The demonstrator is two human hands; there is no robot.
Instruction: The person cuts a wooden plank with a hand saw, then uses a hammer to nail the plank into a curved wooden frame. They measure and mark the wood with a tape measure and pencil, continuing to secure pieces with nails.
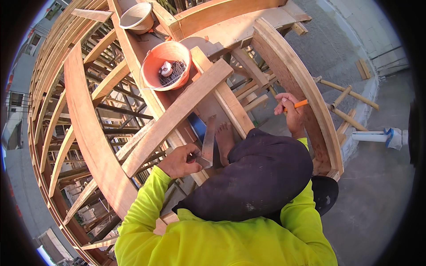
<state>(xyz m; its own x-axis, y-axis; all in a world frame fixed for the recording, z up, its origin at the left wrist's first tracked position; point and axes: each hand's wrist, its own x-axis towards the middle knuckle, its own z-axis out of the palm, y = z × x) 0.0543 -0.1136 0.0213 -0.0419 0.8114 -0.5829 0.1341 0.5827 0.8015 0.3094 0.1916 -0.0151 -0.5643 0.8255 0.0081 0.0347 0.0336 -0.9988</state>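
Observation:
My left hand (179,162) is closed around the lower end of a metal try square (208,141), whose worn blade points away from me beside my bare foot. My right hand (293,114) is raised on the right, with an orange pencil (301,103) pinched between its fingers. A loose wooden plank (179,116) lies diagonally across the timber beams, just beyond my left hand. Partly under that plank, next to the square, is a flat blue thing (197,125) whose kind I cannot make out.
An orange bucket (148,73) holding nails and a white lump stands beyond the plank, with a greyish bucket (136,18) behind it. Curved timber framing (82,111) with open gaps spreads left. A curved wooden form (306,80) rises at right, above a concrete floor (377,186).

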